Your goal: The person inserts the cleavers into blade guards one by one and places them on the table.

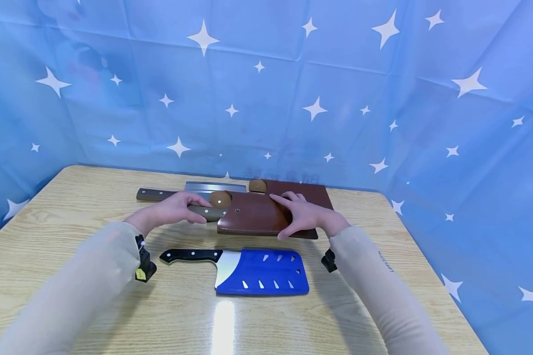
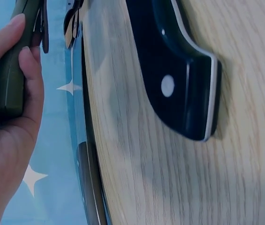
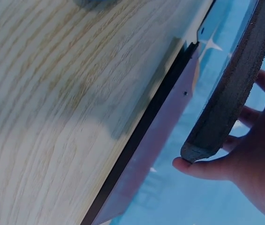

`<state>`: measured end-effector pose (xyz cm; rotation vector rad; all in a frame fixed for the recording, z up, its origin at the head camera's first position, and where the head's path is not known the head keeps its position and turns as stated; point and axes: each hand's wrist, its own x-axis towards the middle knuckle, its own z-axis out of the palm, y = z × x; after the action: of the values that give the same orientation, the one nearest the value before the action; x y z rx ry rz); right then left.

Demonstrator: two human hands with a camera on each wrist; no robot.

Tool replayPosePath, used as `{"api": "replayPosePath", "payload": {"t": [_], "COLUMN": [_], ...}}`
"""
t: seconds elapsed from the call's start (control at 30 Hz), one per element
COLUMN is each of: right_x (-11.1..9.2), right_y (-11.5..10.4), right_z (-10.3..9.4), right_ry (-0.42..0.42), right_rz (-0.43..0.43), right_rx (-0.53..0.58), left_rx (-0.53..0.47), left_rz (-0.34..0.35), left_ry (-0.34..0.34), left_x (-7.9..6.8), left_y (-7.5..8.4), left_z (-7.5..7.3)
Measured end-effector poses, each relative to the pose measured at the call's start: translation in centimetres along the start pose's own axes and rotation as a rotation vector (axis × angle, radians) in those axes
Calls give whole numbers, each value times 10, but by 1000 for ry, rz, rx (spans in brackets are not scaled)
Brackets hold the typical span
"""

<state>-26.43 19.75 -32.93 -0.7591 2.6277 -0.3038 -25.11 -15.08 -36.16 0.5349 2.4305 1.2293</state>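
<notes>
Right hand (image 3: 259, 152) around the end of a dark sheath (image 3: 233, 93), another sheath (image 3: 152, 143) on the table (image 3: 43, 117)

Both your forearms (image 1: 77, 281) reach fwd, angled in. Your L hand (image 1: 171, 211) grips w/ fingers (image 1: 197, 199) curled; your R hand (image 1: 310, 215) grips too, thumb (image 3: 207, 169) spread wide from fingers.

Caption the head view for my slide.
Left grip on handle, right grip on brown sheath; blue sheath in front.

Small lettering (image 1: 385, 261) on right sleeve (image 1: 384, 296), faint characters (image 1: 282, 176) on blue backdrop (image 1: 266, 84); neither legible
</notes>
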Motion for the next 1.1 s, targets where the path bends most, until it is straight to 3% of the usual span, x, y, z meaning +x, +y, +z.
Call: {"api": "replayPosePath", "payload": {"t": [0.4,0.63,0.8,1.1], "right_x": [12,20,24,26], "right_y": [4,6,6,6], "right_z": [12,25,35,38], "right_ry": [-7,5,0,9], "right_rz": [-4,20,52,47], "right_rx": [-20,-42,-42,-75], "left_rx": [-82,-53,-32,13], "left_rz": [49,52,40,18], "left_ry": [-38,-35,-74,-89], "left_x": [9,12,12,10], "left_y": [-8,-17,-22,-27], "left_z": [9,13,14,16]}}
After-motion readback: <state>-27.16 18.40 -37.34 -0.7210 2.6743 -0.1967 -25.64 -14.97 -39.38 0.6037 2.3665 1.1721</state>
